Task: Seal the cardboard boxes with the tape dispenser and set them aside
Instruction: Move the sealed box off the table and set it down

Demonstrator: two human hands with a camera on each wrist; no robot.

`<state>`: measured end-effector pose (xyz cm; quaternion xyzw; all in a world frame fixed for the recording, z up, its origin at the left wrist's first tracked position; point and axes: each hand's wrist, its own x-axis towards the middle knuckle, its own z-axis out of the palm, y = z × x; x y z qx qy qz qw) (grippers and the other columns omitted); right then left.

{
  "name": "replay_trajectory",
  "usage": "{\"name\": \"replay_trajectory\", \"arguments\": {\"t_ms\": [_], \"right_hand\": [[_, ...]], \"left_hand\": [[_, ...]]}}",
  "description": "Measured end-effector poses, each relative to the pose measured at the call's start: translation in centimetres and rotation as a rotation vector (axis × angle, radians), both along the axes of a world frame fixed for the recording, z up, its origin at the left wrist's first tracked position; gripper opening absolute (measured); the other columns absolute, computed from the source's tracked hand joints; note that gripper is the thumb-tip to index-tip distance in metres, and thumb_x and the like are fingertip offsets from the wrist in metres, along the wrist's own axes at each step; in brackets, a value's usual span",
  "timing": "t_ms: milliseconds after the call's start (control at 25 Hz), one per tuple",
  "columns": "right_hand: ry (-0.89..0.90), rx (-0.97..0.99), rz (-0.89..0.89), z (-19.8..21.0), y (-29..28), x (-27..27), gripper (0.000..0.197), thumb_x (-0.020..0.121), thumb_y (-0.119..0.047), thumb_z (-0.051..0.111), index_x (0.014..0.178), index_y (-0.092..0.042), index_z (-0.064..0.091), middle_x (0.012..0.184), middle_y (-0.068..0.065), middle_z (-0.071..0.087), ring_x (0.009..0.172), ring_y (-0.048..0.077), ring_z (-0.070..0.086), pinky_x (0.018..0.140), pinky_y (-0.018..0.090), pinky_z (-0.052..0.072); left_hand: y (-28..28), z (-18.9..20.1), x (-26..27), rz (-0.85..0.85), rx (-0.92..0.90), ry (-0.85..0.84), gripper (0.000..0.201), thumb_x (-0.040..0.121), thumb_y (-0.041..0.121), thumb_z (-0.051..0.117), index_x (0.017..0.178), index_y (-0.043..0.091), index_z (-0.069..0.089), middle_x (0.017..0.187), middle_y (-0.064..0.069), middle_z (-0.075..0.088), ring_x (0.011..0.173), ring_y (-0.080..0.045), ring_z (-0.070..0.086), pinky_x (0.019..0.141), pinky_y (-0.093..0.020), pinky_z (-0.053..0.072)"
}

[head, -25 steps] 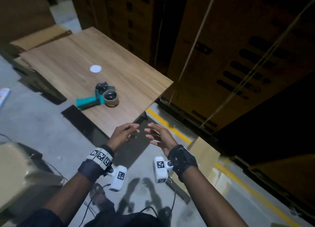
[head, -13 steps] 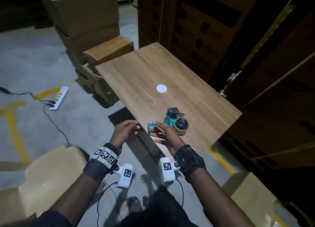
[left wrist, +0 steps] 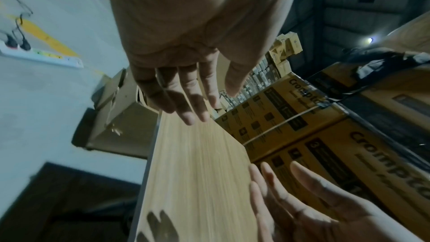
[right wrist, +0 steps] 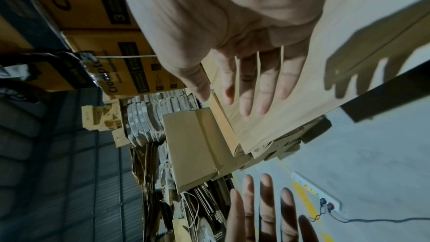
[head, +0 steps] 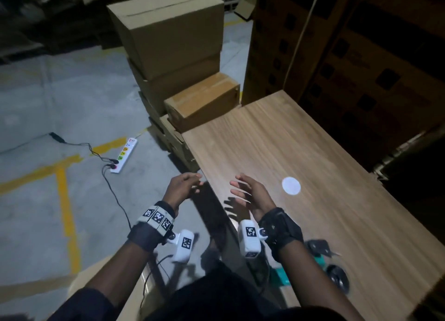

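Both hands hover empty, palms facing each other, fingers relaxed. My left hand (head: 190, 184) is just off the left edge of the wooden table (head: 301, 140); my right hand (head: 240, 192) is above the table near that edge. The tape dispenser (head: 336, 273), with a teal handle and a dark roll, lies on the table at the lower right, partly hidden behind my right forearm. A stack of cardboard boxes (head: 168, 34) stands on the floor beyond the table's far corner, with a smaller taped box (head: 204, 99) against it. The left wrist view shows straight left fingers (left wrist: 186, 102) over the table edge.
Tall printed cartons (head: 361, 43) wall off the far and right sides of the table. A white power strip (head: 124, 155) with cables lies on the concrete floor to the left. A tan box (head: 96, 275) sits low at my left. A white round sticker (head: 291, 185) marks the tabletop.
The view has swung left toward the stacked boxes. The dispenser, ahead of my hands before, now lies behind my right wrist. Both hands stay empty and have spread slightly.
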<state>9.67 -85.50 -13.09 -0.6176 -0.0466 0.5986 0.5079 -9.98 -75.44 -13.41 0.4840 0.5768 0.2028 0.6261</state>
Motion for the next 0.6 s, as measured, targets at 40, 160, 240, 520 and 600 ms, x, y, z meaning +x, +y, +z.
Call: {"name": "replay_trajectory", "arguments": {"t_ms": [40, 160, 240, 520, 600], "right_hand": [[0.008, 0.007, -0.019, -0.1, 3.2, 0.7, 0.035, 0.099, -0.037, 0.062, 0.124, -0.013, 0.066, 0.121, 0.006, 0.074, 0.098, 0.019, 0.067, 0.074, 0.027, 0.053], [0.019, 0.006, -0.058, 0.2, 11.3, 2.4, 0.035, 0.100, -0.034, 0.061, 0.125, -0.010, 0.065, 0.122, 0.008, 0.073, 0.098, 0.021, 0.064, 0.072, 0.027, 0.054], [0.034, -0.003, -0.058, 0.8, 15.3, 3.1, 0.032, 0.100, -0.034, 0.061, 0.122, -0.011, 0.065, 0.123, 0.010, 0.073, 0.098, 0.022, 0.061, 0.069, 0.025, 0.053], [-0.061, 0.024, -0.045, 1.6, 30.2, 4.6, 0.026, 0.102, -0.032, 0.060, 0.118, -0.013, 0.067, 0.117, 0.007, 0.075, 0.096, 0.021, 0.066, 0.069, 0.024, 0.054], [-0.169, 0.059, -0.041, 2.0, 35.9, 4.8, 0.025, 0.101, -0.034, 0.061, 0.116, -0.015, 0.069, 0.113, 0.003, 0.076, 0.097, 0.019, 0.068, 0.073, 0.026, 0.052]], "left_hand": [[3.5, 0.5, 0.4, -0.011, 0.031, 0.028, 0.020, 0.101, 0.024, 0.063, 0.109, 0.010, 0.074, 0.102, -0.008, 0.077, 0.081, -0.020, 0.067, 0.068, -0.025, 0.049], [12.3, 1.1, 0.8, 0.002, 0.100, 0.097, 0.016, 0.101, 0.024, 0.063, 0.105, 0.014, 0.075, 0.093, -0.002, 0.077, 0.077, -0.014, 0.071, 0.068, -0.026, 0.048], [16.4, 1.6, 0.7, 0.007, 0.116, 0.101, 0.015, 0.100, 0.025, 0.065, 0.103, 0.016, 0.076, 0.092, -0.002, 0.077, 0.081, -0.015, 0.072, 0.071, -0.027, 0.049], [32.7, 3.2, 1.9, -0.259, 0.339, 0.148, 0.012, 0.097, 0.035, 0.070, 0.103, 0.027, 0.076, 0.103, 0.008, 0.076, 0.099, -0.015, 0.071, 0.086, -0.034, 0.054], [38.6, 5.5, 2.9, -0.419, 0.514, 0.181, 0.015, 0.096, 0.036, 0.070, 0.109, 0.029, 0.075, 0.102, 0.011, 0.075, 0.089, -0.006, 0.071, 0.082, -0.029, 0.055]]}}
